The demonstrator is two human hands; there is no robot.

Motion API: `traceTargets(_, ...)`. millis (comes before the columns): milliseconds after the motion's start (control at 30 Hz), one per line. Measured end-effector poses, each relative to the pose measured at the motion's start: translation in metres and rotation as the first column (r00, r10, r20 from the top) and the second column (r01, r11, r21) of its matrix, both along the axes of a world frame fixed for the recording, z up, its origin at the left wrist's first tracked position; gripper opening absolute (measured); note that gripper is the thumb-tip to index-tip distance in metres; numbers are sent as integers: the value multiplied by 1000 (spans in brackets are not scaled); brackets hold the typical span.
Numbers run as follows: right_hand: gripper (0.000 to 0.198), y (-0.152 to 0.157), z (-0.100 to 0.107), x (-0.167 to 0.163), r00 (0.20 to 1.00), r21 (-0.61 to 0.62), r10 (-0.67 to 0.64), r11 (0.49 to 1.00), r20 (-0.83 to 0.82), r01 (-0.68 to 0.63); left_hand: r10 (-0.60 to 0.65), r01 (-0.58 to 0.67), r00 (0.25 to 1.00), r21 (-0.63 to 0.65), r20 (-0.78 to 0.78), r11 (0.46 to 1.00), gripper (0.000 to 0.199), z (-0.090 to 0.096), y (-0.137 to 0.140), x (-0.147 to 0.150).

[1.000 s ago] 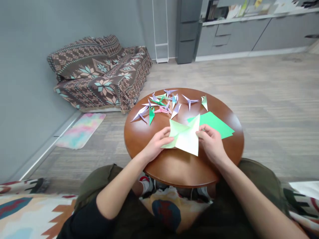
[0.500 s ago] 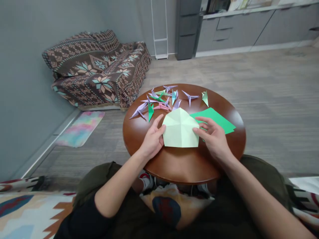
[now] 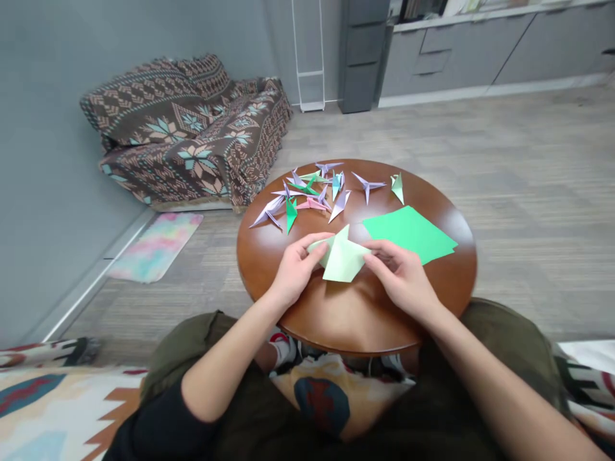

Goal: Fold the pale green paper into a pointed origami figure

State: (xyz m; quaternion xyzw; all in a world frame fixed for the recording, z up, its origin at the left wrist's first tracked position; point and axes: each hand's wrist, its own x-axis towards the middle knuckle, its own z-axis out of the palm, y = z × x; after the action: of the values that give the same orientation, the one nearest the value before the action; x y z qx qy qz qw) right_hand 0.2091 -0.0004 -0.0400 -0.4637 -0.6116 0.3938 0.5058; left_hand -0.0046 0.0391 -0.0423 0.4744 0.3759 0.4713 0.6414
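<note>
Between my two hands is a pale green sheet of origami paper (image 3: 343,259), creased and partly collapsed, with a point standing up at its top. My left hand (image 3: 300,264) pinches its left corner between thumb and fingers. At the right corner, my right hand (image 3: 400,272) grips the paper the same way. The paper is held above the near half of a round brown table (image 3: 336,320). A stack of bright green paper (image 3: 410,232) lies just beyond my right hand. Several folded paper cranes, among them a purple one (image 3: 340,206) and a green one (image 3: 291,212), lie past my left hand.
Toward the table's far edge are another purple crane (image 3: 368,186) and a pale green crane (image 3: 397,187). A sofa with a patterned cover (image 3: 192,134) stands at the far left, a pastel mat (image 3: 156,248) before it. Grey cabinets (image 3: 461,57) line the back.
The pale green paper has gone from a wide, opened shape to a narrower, collapsed one. My hands have come closer together, uncovering more of the green stack and a purple crane.
</note>
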Motion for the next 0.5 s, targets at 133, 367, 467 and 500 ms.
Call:
traceTargets(133, 21, 2, 0, 1, 992, 1, -91, 996, -83, 91, 54, -52, 998, 80, -25, 995, 38, 4, 0, -1)
traceTargets(367, 37, 7, -5, 4, 971, -15, -188, 982, -145, 188, 202, -156, 955, 213, -217, 965, 51, 6, 3, -4)
traceTargets(467, 39, 6, -4, 4, 976, -17, -189, 982, -111, 188, 220, -155, 938, 244, -268, 957, 50, 8, 2, -4)
traceTargets(500, 40, 5, -4, 4, 976, -16, -189, 982, -109, 188, 227, -154, 933, 261, -279, 953, 49, 9, 2, -4)
